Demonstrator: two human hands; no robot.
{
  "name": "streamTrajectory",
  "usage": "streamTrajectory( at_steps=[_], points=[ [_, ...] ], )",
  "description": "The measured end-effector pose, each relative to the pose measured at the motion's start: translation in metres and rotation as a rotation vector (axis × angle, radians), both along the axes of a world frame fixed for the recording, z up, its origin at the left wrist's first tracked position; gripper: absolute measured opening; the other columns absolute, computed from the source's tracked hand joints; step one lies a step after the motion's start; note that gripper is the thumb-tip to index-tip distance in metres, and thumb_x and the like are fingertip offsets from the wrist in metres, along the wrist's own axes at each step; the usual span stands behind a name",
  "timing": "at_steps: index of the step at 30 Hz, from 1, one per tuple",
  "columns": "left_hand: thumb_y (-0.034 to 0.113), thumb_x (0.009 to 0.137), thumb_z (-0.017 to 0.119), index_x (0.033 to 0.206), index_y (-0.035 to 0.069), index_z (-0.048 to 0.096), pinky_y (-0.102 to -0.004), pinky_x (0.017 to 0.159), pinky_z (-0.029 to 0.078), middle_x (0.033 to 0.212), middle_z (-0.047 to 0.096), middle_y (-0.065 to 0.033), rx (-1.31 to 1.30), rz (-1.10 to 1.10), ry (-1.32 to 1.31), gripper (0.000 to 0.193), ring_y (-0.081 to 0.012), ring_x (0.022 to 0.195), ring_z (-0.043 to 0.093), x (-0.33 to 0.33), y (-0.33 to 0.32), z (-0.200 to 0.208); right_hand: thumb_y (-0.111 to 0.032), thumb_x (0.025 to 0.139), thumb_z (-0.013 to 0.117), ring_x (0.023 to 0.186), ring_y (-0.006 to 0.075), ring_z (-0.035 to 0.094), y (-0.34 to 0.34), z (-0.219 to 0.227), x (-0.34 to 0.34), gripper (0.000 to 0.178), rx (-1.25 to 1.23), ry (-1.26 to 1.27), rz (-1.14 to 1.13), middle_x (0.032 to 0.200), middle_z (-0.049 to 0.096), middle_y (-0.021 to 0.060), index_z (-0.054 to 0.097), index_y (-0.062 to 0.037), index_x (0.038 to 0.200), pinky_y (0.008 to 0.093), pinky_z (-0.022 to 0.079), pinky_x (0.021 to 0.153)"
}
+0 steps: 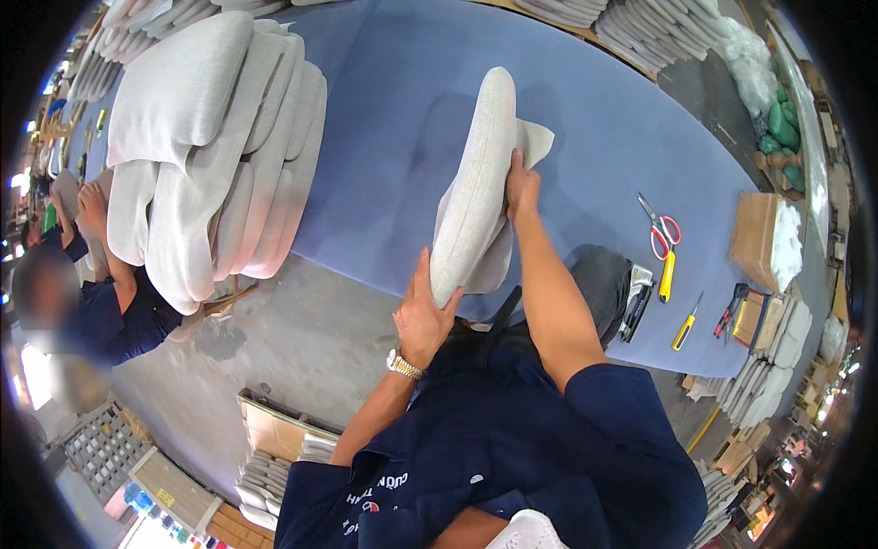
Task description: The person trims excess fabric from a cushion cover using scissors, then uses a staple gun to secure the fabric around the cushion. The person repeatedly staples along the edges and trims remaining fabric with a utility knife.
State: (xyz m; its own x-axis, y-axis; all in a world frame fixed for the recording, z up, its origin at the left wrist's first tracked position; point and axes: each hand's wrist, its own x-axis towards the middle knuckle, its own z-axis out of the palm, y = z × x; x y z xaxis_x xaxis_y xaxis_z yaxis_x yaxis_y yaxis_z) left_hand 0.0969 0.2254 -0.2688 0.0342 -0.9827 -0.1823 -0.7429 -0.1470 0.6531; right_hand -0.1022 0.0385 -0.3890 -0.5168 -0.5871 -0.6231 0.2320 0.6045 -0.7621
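Observation:
A light grey fabric-covered cushion (477,174) stands on edge over the blue-topped table (366,119), its seamed side turned up. At its near end my left hand (424,311) grips it, fingers along the left side and thumb across the end. My right hand (523,188) holds its right side farther up, beside a loose fabric flap (534,139). Part of the fingers of my right hand is hidden behind the cushion. A metal watch (404,364) is on my left wrist.
Left on the table rises a tall stack of grey cushions (219,137). To the right lie red-handled scissors (662,229), a yellow cutter (667,276), a yellow screwdriver (686,326), a stapler (637,306) and a cardboard box (757,229). Another person (101,302) works at far left.

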Motion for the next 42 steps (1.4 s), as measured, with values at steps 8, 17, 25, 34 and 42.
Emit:
streamTrajectory(
  at_steps=[8, 17, 25, 34, 42],
  points=[
    [0.030, 0.085, 0.083, 0.159, 0.005, 0.033, -0.0490, 0.088, 0.059, 0.137, 0.061, -0.0270, -0.149, -0.013, -0.013, 0.093, -0.0435, 0.116, 0.067, 0.008, 0.005, -0.014, -0.057, 0.100, 0.060, 0.122, 0.0344, 0.063, 0.089, 0.024, 0.027, 0.079, 0.031, -0.190, -0.028, 0.130, 0.066, 0.0252, 0.061, 0.0161, 0.129, 0.0433, 0.048, 0.101],
    [0.038, 0.090, 0.078, 0.164, 0.004, 0.018, -0.0511, 0.096, 0.055, 0.146, 0.053, -0.0311, 0.182, -0.150, 0.011, 0.100, -0.0464, 0.122, 0.063, 0.018, -0.023, 0.017, -0.047, 0.106, 0.050, 0.107, 0.0468, 0.069, 0.076, 0.003, 0.062, 0.065, 0.205, 0.236, -0.074, 0.111, 0.072, 0.0338, 0.070, 0.0146, 0.111, 0.0483, 0.050, 0.094],
    [0.026, 0.091, 0.075, 0.160, -0.009, 0.014, -0.0491, 0.106, 0.049, 0.154, 0.040, -0.0382, 0.070, -0.310, 0.236, 0.098, -0.0505, 0.134, 0.053, -0.002, -0.109, 0.008, -0.044, 0.107, 0.049, 0.101, 0.0489, 0.070, 0.076, -0.010, 0.063, 0.058, 0.182, 0.279, -0.045, 0.104, 0.073, 0.0312, 0.073, 0.0084, 0.111, 0.0515, 0.052, 0.089],
    [0.034, 0.092, 0.071, 0.160, -0.006, 0.011, -0.0527, 0.110, 0.046, 0.150, 0.041, -0.0411, 0.143, -0.346, 0.067, 0.100, -0.0523, 0.127, 0.057, -0.071, -0.297, 0.007, -0.043, 0.106, 0.049, 0.090, 0.0488, 0.069, 0.071, 0.003, 0.073, 0.059, 0.185, 0.395, -0.036, 0.094, 0.072, 0.0315, 0.071, 0.0106, 0.102, 0.0521, 0.050, 0.081],
    [0.030, 0.092, 0.070, 0.164, 0.009, 0.012, -0.0538, 0.103, 0.052, 0.155, 0.034, -0.0412, -0.101, -0.325, 0.035, 0.095, -0.0521, 0.126, 0.058, -0.059, -0.218, 0.009, -0.040, 0.108, 0.048, 0.088, 0.0466, 0.070, 0.080, -0.023, 0.061, 0.060, 0.026, 0.350, -0.032, 0.094, 0.074, 0.0308, 0.069, 0.0162, 0.102, 0.0492, 0.050, 0.080]
  ],
)
